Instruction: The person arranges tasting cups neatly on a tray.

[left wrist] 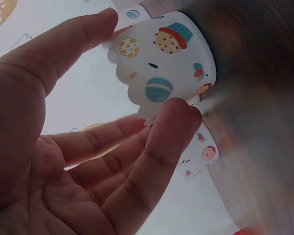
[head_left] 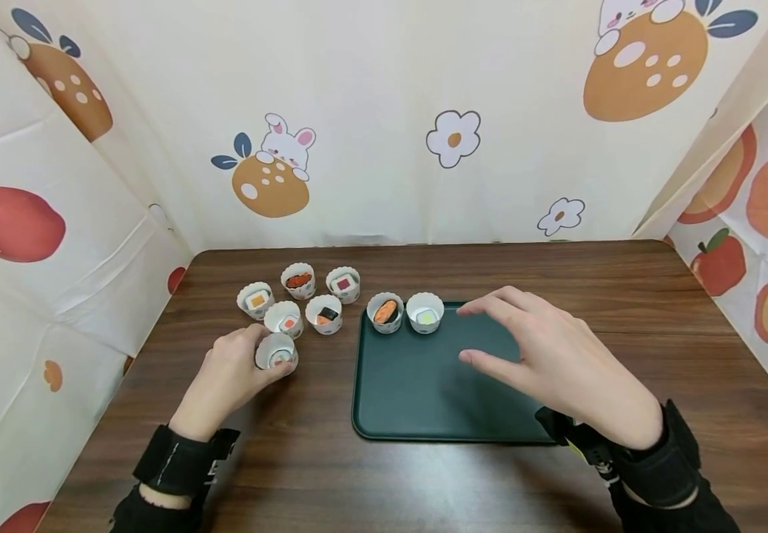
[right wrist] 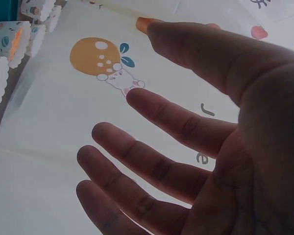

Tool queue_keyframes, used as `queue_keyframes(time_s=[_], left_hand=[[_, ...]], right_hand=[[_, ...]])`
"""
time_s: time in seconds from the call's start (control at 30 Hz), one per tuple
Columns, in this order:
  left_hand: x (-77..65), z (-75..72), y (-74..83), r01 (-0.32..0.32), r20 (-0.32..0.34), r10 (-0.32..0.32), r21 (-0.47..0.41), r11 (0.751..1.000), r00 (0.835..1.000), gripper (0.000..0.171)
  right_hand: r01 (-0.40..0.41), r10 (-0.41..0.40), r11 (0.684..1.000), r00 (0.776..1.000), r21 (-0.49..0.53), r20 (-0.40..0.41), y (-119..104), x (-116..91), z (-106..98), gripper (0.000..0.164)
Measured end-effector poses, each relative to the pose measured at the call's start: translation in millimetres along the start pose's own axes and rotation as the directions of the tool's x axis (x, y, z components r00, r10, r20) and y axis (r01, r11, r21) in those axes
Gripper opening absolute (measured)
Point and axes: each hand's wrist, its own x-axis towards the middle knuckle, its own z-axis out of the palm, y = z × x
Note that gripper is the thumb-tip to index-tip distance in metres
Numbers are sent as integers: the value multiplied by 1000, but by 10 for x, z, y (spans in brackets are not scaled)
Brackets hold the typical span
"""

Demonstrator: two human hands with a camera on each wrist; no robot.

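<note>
My left hand (head_left: 229,372) holds the nearest white scallop-rimmed paper cup (head_left: 276,351) between thumb and fingers, at the front of the cup group. Cupcake and macaron prints show on that cup's side (left wrist: 161,58) in the left wrist view. Something pale lies in it, too small to tell. Over the right part of the dark green tray (head_left: 411,414) hovers my right hand (head_left: 544,348), fingers spread and holding nothing. On the tray's back left corner stand two cups, one with an orange-topped sushi piece (head_left: 385,312), the other with a pale green piece (head_left: 426,317).
Left of the tray several more paper cups stand close together, among them ones with a red-orange topping (head_left: 299,280), a dark-red square (head_left: 343,283) and a black-wrapped piece (head_left: 326,315). Printed curtains (head_left: 371,148) enclose the wooden table (head_left: 304,474) at the back and sides.
</note>
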Motion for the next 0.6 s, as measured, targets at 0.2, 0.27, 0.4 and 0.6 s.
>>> queue_keyframes(time_s=[0.2, 0.27, 0.4, 0.6], left_hand=[[15, 26, 6, 73, 38, -73, -10, 997, 997, 53], [18, 31, 2, 90, 47, -89, -10, 996, 995, 52], [24, 29, -1, 112, 63, -112, -5, 994, 992, 51], [13, -17, -1, 125, 92, -125, 6, 992, 988, 51]], right_hand=[[10, -10, 1000, 1000, -8, -10, 8, -11, -18, 46], [10, -10, 1000, 1000, -9, -18, 11, -12, -20, 46], [5, -6, 1000, 1000, -7, -26, 13, -19, -19, 46], [8, -8, 1000, 1000, -7, -24, 12, -27, -7, 45]])
